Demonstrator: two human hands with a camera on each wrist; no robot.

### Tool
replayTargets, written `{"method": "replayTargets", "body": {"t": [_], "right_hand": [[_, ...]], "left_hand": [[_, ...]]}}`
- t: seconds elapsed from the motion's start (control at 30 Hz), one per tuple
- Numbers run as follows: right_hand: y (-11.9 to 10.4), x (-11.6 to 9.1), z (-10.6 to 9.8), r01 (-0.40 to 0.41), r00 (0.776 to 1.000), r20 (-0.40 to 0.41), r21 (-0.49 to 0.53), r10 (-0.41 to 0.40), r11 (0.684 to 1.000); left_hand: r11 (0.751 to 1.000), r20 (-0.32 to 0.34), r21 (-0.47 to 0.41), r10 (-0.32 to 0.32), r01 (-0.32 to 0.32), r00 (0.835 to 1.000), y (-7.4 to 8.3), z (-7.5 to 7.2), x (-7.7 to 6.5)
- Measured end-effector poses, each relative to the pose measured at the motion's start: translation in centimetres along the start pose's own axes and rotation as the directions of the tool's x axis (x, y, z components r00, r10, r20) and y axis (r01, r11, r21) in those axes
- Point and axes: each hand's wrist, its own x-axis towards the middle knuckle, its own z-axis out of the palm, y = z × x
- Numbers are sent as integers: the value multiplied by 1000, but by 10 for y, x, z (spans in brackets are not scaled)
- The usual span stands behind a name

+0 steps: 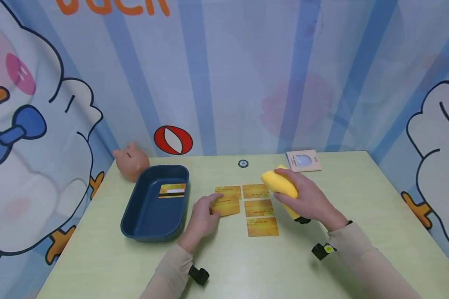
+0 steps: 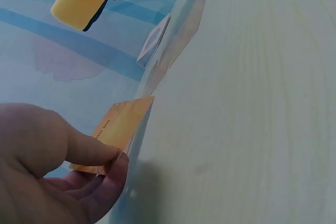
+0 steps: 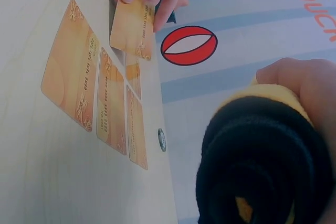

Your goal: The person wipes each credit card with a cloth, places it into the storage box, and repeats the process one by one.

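Left fingers (image 1: 214,197) pinching card (image 1: 228,207), right fingers (image 1: 286,174) gripping cloth (image 1: 278,182); I'd keep card level, cloth clear of other cards (image 1: 259,208).

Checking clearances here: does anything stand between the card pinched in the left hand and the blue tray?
No loose object visibly stands between the card and the blue tray; only the left hand itself and the tray's raised rim.

piggy bank (image 1: 131,163) | pink box (image 1: 304,160) | round chip (image 1: 243,163) between them
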Motion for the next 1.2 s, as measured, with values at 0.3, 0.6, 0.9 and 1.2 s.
{"method": "replayTargets", "body": {"t": [0.3,0.6,0.9,1.2], "right_hand": [[-1,-2,1,-9,1000,7,18,9,1000],[-2,1,3,10,1000,-1,16,-10,1000],[-14,7,9,28,999,29,45,-29,999],[-33,15,21,112,992,49,54,-114,992]], "left_hand": [[967,75,-247,-44,62,996,8,-7,3],[895,114,-440,-28,76,993,17,-10,9],[856,166,-506,-18,101,986,27,-11,10],[829,230,-544,-3,131,973,34,-10,14]]}}
